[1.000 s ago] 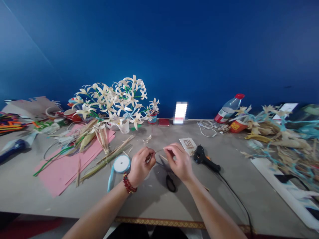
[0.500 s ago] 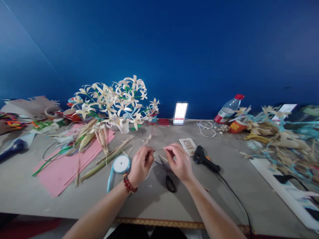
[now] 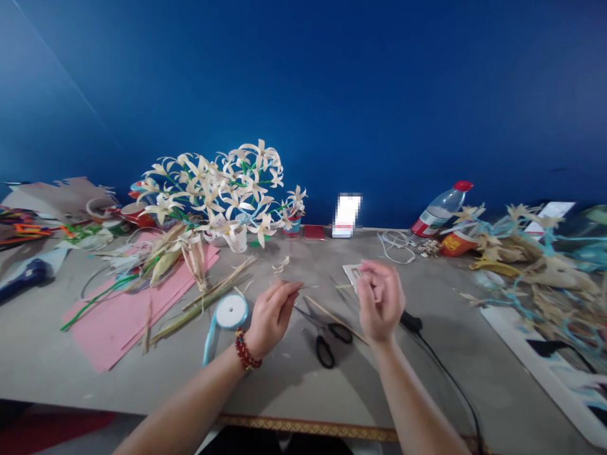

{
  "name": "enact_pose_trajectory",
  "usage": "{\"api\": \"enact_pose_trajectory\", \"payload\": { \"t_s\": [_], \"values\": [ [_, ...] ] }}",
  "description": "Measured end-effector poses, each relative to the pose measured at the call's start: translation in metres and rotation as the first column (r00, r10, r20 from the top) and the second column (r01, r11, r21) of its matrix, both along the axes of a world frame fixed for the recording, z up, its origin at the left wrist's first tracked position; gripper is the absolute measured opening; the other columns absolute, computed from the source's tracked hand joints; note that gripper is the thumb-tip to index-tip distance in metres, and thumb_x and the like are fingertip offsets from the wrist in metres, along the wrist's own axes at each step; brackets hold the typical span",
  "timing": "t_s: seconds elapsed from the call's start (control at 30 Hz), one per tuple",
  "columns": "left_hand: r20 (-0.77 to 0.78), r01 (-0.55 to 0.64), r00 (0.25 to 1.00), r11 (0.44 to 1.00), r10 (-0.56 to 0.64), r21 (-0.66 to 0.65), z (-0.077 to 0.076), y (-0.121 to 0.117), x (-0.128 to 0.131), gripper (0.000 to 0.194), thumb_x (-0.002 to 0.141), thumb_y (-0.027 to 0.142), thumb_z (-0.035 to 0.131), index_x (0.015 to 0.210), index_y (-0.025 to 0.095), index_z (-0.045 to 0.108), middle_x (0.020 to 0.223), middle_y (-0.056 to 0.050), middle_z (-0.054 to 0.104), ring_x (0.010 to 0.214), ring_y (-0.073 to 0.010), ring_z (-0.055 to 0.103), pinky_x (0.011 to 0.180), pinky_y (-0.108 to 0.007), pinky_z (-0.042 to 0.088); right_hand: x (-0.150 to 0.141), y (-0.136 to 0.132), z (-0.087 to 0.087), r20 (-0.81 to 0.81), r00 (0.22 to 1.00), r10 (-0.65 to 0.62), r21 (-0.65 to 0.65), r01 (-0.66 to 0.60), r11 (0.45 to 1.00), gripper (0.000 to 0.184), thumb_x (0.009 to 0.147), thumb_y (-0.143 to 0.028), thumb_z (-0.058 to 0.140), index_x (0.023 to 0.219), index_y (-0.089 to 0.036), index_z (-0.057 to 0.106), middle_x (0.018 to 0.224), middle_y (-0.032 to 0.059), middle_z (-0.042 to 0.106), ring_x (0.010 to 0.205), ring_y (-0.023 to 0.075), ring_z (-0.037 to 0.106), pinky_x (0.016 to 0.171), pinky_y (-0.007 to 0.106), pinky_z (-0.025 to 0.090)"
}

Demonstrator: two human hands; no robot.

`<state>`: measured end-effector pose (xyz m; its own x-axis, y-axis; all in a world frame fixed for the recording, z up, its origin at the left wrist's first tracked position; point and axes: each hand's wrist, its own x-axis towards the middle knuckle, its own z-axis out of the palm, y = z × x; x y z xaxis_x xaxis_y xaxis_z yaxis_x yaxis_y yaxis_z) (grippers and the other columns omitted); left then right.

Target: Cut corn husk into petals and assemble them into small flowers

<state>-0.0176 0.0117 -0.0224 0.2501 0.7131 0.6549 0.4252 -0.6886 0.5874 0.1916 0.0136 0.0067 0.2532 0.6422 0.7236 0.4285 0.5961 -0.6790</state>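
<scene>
My left hand (image 3: 275,311), with a red beaded bracelet at the wrist, is pinched on a thin pale strip (image 3: 310,287) that sticks out from its fingertips. My right hand (image 3: 380,300) is raised to the right, slightly blurred, its fingers curled in; what they hold, if anything, is hidden. Behind it lie a small white card (image 3: 351,273) and a black glue gun (image 3: 411,321), both partly covered. Between my hands, black-handled scissors (image 3: 325,351) rest slightly open on the table beside a thin stick (image 3: 329,313). A roll of light blue ribbon (image 3: 231,311) is next to my left wrist.
White husk-like flowers (image 3: 237,199) stand in small cups at the back. Pink sheets (image 3: 109,328) and dried stalks (image 3: 203,304) lie left. A bottle (image 3: 441,208), a white cable (image 3: 397,246), a power strip (image 3: 535,366) and more dried flowers (image 3: 545,259) are on the right.
My right hand has left my left fingertips and moved right, now partly over the card and glue gun. More of the scissors and the stick shows. My left hand has barely moved.
</scene>
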Motion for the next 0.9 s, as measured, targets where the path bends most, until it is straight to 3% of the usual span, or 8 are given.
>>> {"api": "enact_pose_trajectory", "payload": {
  "t_s": [0.1, 0.23, 0.3, 0.4, 0.47, 0.53, 0.63, 0.9],
  "values": [
    [-0.057, 0.004, 0.998, 0.999, -0.002, 0.032, -0.003, -0.001, 0.001, 0.033, 0.095, 0.013, 0.048, 0.126, 0.021, 0.056, 0.092, -0.006, 0.067, 0.08, -0.0155, 0.062, 0.072, -0.027, 0.051, -0.003, 0.0, 0.005, 0.22, 0.97, 0.102, -0.042, -0.095, 0.995, 0.007, 0.089, -0.02, 0.057, 0.089, -0.021, 0.064, 0.086, 0.0065, 0.063, 0.07, 0.0176, 0.058, 0.06, 0.03, 0.047],
    [-0.096, -0.052, 0.993, 0.994, 0.062, 0.097, -0.005, -0.001, 0.0, 0.044, 0.094, 0.014, 0.051, 0.136, 0.023, 0.047, 0.088, -0.005, 0.069, 0.078, -0.0158, 0.062, 0.072, -0.028, 0.051, -0.009, -0.002, 0.011, 0.423, 0.833, 0.357, -0.27, -0.26, 0.927, 0.011, 0.091, -0.019, 0.056, 0.086, -0.022, 0.065, 0.082, 0.0057, 0.066, 0.079, 0.0202, 0.062, 0.068, 0.031, 0.048],
    [-0.107, -0.068, 0.991, 0.99, 0.081, 0.126, -0.005, 0.0, -0.001, 0.046, 0.093, 0.013, 0.052, 0.137, 0.023, 0.046, 0.087, -0.005, 0.069, 0.077, -0.0158, 0.062, 0.072, -0.028, 0.051, -0.007, -0.003, 0.014, 0.417, 0.847, 0.33, -0.276, -0.228, 0.934, 0.012, 0.091, -0.019, 0.055, 0.087, -0.022, 0.066, 0.081, 0.0047, 0.067, 0.074, 0.0192, 0.062, 0.066, 0.031, 0.048],
    [-0.106, -0.072, 0.991, 0.987, 0.088, 0.146, -0.006, 0.001, 0.0, 0.046, 0.092, 0.011, 0.053, 0.136, 0.023, 0.047, 0.084, -0.004, 0.068, 0.074, -0.015, 0.06, 0.07, -0.028, 0.05, 0.002, -0.006, 0.019, 0.333, 0.937, 0.103, -0.064, -0.087, 0.994, 0.011, 0.09, -0.018, 0.058, 0.092, -0.024, 0.068, 0.08, 0.0044, 0.067, 0.065, 0.0177, 0.059, 0.06, 0.031, 0.047],
    [-0.109, -0.056, 0.991, 0.987, 0.073, 0.154, -0.006, 0.0, 0.002, 0.044, 0.092, 0.011, 0.053, 0.134, 0.023, 0.047, 0.082, -0.003, 0.067, 0.072, -0.0145, 0.058, 0.069, -0.027, 0.049, 0.005, -0.007, 0.02, 0.35, 0.936, 0.036, 0.045, -0.055, 0.997, 0.014, 0.088, -0.017, 0.061, 0.096, -0.024, 0.068, 0.084, 0.0056, 0.067, 0.068, 0.0192, 0.061, 0.063, 0.032, 0.048],
    [-0.123, -0.036, 0.991, 0.988, 0.055, 0.15, -0.005, 0.0, 0.003, 0.041, 0.093, 0.012, 0.052, 0.132, 0.022, 0.049, 0.082, -0.003, 0.067, 0.07, -0.0143, 0.058, 0.068, -0.027, 0.049, 0.002, -0.007, 0.019, 0.481, 0.869, 0.114, -0.002, -0.13, 0.992, 0.015, 0.088, -0.016, 0.06, 0.097, -0.024, 0.068, 0.086, 0.0067, 0.068, 0.077, 0.0216, 0.062, 0.069, 0.035, 0.049],
    [-0.13, -0.025, 0.991, 0.99, 0.043, 0.136, -0.004, -0.002, 0.004, 0.035, 0.093, 0.012, 0.051, 0.127, 0.021, 0.053, 0.083, -0.005, 0.067, 0.07, -0.0146, 0.057, 0.067, -0.028, 0.048, -0.009, -0.006, 0.013, 0.618, 0.733, 0.284, -0.181, -0.219, 0.959, 0.013, 0.092, -0.018, 0.055, 0.092, -0.023, 0.067, 0.085, 0.0072, 0.069, 0.081, 0.0222, 0.061, 0.072, 0.034, 0.047],
    [-0.064, 0.028, 0.998, 0.994, -0.022, 0.105, 0.002, -0.004, 0.003, 0.026, 0.091, 0.01, 0.053, 0.115, 0.021, 0.058, 0.088, -0.006, 0.069, 0.074, -0.0153, 0.06, 0.068, -0.029, 0.049, -0.02, -0.007, 0.002, 0.589, 0.749, 0.302, -0.223, -0.209, 0.952, 0.01, 0.092, -0.019, 0.053, 0.087, -0.022, 0.061, 0.08, 0.0052, 0.067, 0.076, 0.02, 0.06, 0.068, 0.029, 0.044]
  ]
}}
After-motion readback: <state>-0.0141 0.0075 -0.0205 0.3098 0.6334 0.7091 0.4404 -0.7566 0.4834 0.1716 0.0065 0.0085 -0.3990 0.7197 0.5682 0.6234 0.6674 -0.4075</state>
